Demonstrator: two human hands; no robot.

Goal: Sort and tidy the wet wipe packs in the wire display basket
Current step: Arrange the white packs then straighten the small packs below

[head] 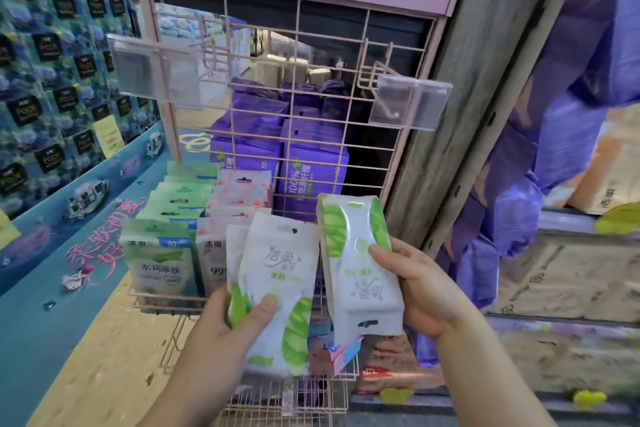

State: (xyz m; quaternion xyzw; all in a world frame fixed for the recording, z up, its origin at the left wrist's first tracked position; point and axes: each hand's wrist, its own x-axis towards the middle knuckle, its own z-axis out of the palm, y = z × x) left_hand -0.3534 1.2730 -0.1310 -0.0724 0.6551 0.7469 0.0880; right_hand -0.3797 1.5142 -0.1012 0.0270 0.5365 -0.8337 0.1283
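Left hand [239,315] pinches two white-and-green wipe packs [277,288] by their lower ends over the wire basket [166,305]; right hand [415,288] grips another pack [356,263], upside down. They look light, soft, slick-filmed; holding across the middle seems safest.

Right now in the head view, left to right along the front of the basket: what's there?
Green-topped pack → pink-topped pack → white-and-green pack in the left hand → upside-down white-and-green pack in the right hand.
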